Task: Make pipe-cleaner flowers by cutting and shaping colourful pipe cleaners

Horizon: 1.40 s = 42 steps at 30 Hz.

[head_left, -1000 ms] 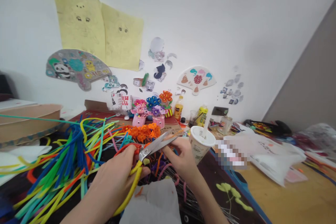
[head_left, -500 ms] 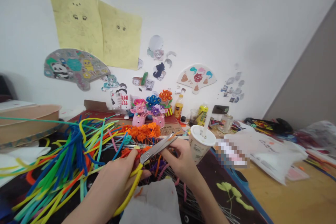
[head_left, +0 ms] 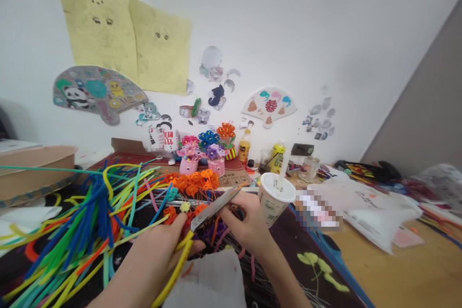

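Note:
My left hand (head_left: pixel 159 255) is closed around the handles of a pair of scissors (head_left: pixel 213 208). A long yellow pipe cleaner (head_left: pixel 173 274) runs under its palm. The silver blades point up and right, closed together, towards my right hand (head_left: pixel 247 224). My right hand is curled in a pinch just below the blade tips; what it holds is hidden behind the fingers and blades. Beneath both hands lie a white sheet (head_left: pixel 211 281) and a dark mat (head_left: pixel 306 250). Orange pipe-cleaner flowers (head_left: pixel 195 182) sit just beyond the scissors.
A big heap of coloured pipe cleaners (head_left: pixel 83 221) covers the left. A paper cup with a straw (head_left: pixel 276 197) stands right of my right hand. Small flower pots (head_left: pixel 202 154), bottles (head_left: pixel 245 147), a cardboard box (head_left: pixel 32 168) and white bags (head_left: pixel 364 207) line the back and right.
The scissor blades, apart a second ago, have come together. Both hands have sunk slightly, and the view has tilted down a little.

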### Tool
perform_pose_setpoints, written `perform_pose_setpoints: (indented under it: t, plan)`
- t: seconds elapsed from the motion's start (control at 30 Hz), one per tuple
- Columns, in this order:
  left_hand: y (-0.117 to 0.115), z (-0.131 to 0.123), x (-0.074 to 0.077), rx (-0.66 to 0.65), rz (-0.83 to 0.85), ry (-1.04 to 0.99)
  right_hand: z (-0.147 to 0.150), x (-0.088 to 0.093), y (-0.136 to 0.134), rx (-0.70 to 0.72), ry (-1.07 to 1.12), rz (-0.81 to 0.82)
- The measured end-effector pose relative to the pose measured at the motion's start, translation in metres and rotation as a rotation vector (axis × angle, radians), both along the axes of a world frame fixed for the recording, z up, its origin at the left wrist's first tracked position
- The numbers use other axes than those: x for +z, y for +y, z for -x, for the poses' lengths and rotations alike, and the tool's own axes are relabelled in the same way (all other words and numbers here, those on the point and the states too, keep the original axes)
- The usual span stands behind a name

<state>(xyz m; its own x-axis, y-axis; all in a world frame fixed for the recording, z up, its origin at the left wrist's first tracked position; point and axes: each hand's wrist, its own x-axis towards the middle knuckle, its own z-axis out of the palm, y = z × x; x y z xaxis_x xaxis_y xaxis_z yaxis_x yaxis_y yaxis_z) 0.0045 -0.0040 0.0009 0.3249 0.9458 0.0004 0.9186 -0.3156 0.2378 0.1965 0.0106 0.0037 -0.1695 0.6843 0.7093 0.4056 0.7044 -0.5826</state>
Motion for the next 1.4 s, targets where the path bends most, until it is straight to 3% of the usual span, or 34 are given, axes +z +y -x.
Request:
perform_pose_setpoints:
  t: [0.27, 0.4, 0.6, 1.4]
  plan:
    - [0.000, -0.001, 0.008, -0.001, 0.058, 0.001, -0.003, 0.000, 0.001, -0.020, -0.030, -0.024]
    - [0.001, 0.001, 0.003, -0.002, 0.065, -0.001, -0.004, -0.002, 0.003, -0.017, -0.035, -0.008]
    - [0.000, 0.002, -0.007, 0.050, 0.044, -0.192, -0.003, -0.003, 0.004, 0.031, 0.096, 0.042]
    - [0.006, 0.004, -0.010, 0.000, 0.034, -0.189, -0.007, -0.001, 0.003, 0.044, 0.113, 0.105]
